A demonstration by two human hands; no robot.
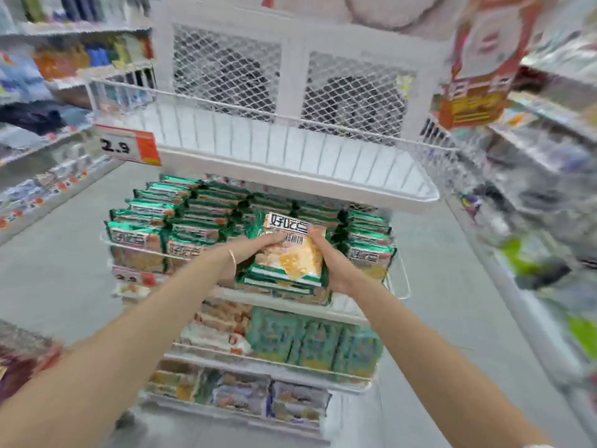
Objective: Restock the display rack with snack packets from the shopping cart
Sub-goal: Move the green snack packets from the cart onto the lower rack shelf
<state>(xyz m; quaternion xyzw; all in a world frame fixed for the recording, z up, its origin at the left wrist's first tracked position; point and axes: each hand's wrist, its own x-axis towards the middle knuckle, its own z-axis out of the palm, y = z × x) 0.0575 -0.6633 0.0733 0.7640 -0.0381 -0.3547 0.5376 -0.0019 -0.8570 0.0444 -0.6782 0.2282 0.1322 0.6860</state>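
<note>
Two hands are closed round a small pile of snack packets (292,265): the left hand (255,250) is on one side, the right hand (336,268) on the other. That way the pile is kept flat and nothing can slip out. It is held at the front of the middle shelf (400,279) of the display rack (290,122), between rows of the same green packets (193,221), where it is likely meant to be set down. The shopping cart is not seen.

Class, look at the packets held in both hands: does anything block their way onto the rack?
Nothing visible does. The left hand and right hand hold the packets at a front gap of the green tier, stocked rows flanking it.
</note>
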